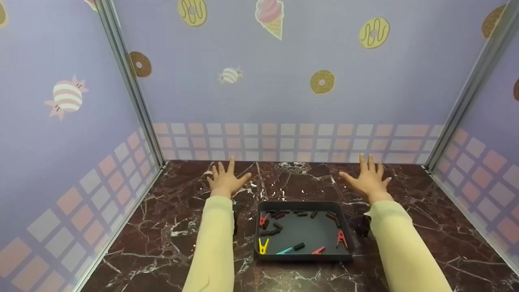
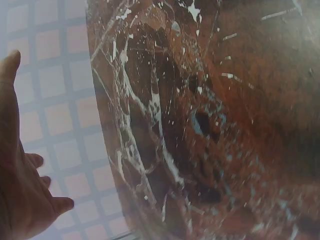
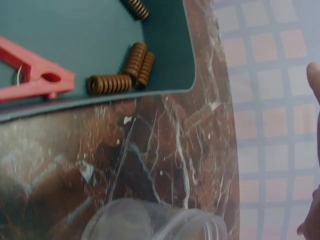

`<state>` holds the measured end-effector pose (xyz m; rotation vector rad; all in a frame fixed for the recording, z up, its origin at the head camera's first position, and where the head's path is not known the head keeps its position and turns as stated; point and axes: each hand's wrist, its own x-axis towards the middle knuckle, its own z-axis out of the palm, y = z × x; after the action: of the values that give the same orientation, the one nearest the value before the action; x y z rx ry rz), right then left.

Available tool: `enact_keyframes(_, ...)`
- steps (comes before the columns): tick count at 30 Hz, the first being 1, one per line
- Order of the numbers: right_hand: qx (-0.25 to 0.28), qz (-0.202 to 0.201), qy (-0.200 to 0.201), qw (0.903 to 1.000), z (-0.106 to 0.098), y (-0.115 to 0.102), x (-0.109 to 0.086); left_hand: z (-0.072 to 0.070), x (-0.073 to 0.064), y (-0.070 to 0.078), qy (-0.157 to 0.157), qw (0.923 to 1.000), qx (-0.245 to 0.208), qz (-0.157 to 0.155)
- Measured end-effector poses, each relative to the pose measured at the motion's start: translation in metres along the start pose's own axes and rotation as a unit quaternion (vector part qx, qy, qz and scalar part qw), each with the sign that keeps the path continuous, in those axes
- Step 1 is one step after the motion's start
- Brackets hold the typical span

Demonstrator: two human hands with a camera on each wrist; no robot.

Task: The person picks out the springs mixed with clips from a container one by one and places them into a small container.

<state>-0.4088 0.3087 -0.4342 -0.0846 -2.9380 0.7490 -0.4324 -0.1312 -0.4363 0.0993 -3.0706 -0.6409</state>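
Note:
Both hands reach forward over the marble-patterned table with their fingers spread, holding nothing. The left hand (image 1: pixel 226 180) is beyond the tray's left side, the right hand (image 1: pixel 368 181) beyond its right side. Between the forearms sits a dark grey rectangular tray (image 1: pixel 304 257). Inside it lie several brown coil springs (image 3: pixel 110 84), mostly along the far and left walls. A yellow clothespin (image 1: pixel 263 246) occupies the near left corner. Red clothespins (image 1: pixel 341 239) are near the right, left and front walls. A teal clothespin (image 1: pixel 285 251) lies beside a short black cylindrical piece (image 1: pixel 299 246).
A clear plastic cup (image 3: pixel 155 220) is on the table near the tray in the right wrist view. The dark red marble-look table (image 1: pixel 154 231) meets patterned panels (image 1: pixel 292 101) at the back and both sides. Metal posts (image 1: pixel 134 89) stand at the back corners.

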Motion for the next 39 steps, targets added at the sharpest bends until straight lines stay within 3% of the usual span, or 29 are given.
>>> enact_keyframes(6,0.076,-0.010,0.003,0.9971,0.007,-0.006,-0.001,0.009,-0.008,-0.013,-0.004,0.9949,-0.101,-0.011)
enact_keyframes(8,0.112,-0.023,0.013,0.9934,0.011,-0.009,-0.002,0.016,-0.012,-0.017,0.002,0.9882,-0.153,0.001)
enact_keyframes(10,0.149,-0.038,0.027,0.9878,0.014,-0.013,-0.004,0.023,-0.016,-0.019,0.012,0.9757,-0.218,0.017)
enact_keyframes(12,0.191,-0.053,0.037,0.9795,0.018,-0.017,-0.009,0.031,-0.023,-0.020,0.018,0.9571,-0.288,0.031)
enact_keyframes(14,0.229,-0.061,0.040,0.9706,0.021,-0.022,-0.016,0.040,-0.031,-0.021,0.014,0.9323,-0.359,0.038)
enact_keyframes(18,0.300,-0.072,0.046,0.9502,0.026,-0.032,-0.037,0.056,-0.052,-0.022,-0.027,0.8699,-0.492,0.027)
enact_keyframes(20,0.334,-0.080,0.051,0.9377,0.029,-0.036,-0.049,0.062,-0.064,-0.024,-0.048,0.8456,-0.531,0.023)
enact_keyframes(21,0.356,-0.085,0.053,0.9292,0.031,-0.038,-0.055,0.065,-0.070,-0.025,-0.056,0.8375,-0.543,0.022)
enact_keyframes(24,0.402,-0.095,0.056,0.9087,0.036,-0.044,-0.071,0.070,-0.086,-0.026,-0.070,0.8230,-0.563,0.023)
enact_keyframes(28,0.447,-0.100,0.046,0.8876,0.044,-0.049,-0.085,0.073,-0.103,-0.025,-0.080,0.8207,-0.565,0.019)
enact_keyframes(33,0.488,-0.133,-0.007,0.8627,0.054,-0.051,-0.092,0.080,-0.112,-0.022,-0.088,0.8438,-0.529,0.031)
enact_keyframes(36,0.484,-0.161,-0.050,0.8587,0.059,-0.051,-0.094,0.084,-0.114,-0.021,-0.096,0.8559,-0.506,0.052)
enact_keyframes(39,0.478,-0.192,-0.095,0.8516,0.066,-0.052,-0.094,0.088,-0.116,-0.022,-0.096,0.8627,-0.492,0.064)
